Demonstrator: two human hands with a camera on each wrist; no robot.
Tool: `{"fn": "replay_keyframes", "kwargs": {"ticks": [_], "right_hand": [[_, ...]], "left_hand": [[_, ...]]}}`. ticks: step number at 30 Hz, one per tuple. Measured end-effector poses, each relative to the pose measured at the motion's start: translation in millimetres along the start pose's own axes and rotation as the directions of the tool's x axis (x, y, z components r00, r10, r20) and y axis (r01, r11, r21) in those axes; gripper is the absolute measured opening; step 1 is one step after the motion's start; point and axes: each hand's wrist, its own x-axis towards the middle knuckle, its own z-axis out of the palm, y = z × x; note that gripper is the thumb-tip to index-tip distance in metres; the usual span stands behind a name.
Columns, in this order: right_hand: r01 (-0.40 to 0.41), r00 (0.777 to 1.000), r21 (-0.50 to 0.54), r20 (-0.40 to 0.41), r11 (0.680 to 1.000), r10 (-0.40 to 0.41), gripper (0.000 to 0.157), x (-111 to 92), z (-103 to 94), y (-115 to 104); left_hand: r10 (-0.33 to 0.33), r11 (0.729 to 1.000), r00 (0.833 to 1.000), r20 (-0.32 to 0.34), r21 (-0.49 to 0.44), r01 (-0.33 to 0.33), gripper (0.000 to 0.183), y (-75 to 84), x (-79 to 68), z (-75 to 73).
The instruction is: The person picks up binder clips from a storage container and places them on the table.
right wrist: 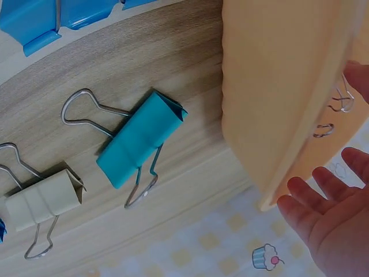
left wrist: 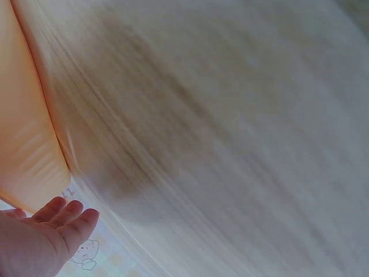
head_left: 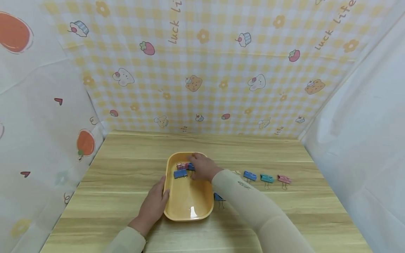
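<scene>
A yellow tray lies on the table. My left hand holds its left wall, thumb over the rim and fingers along the outside; the left wrist view shows these fingers beside the wall. Inside the tray's far end are a blue binder clip, a pink one and another blue one. My right hand reaches in over the right side, beside that second blue clip. In the right wrist view its fingers are spread, with wire clip handles near the thumb.
Right of the tray stand a blue clip partly behind the sleeve, a cream clip, and a row with blue, teal and pink clips. A checked cloth hangs behind the table.
</scene>
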Motion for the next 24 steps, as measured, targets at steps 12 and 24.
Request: {"fn": "replay_keyframes", "kwargs": {"ticks": [12,24], "right_hand": [[-0.074,0.994,0.028,0.086,0.997,0.071,0.071,10,4.1,-3],[-0.125,0.985,0.022,0.123,0.992,0.121,0.065,19,8.7,-6]], "left_hand": [[-0.007,1.000,1.000,0.006,0.005,0.007,0.059,-0.5,-0.2,0.2],[-0.012,1.000,1.000,0.003,0.008,0.012,0.058,0.0,0.0,-0.2]]}}
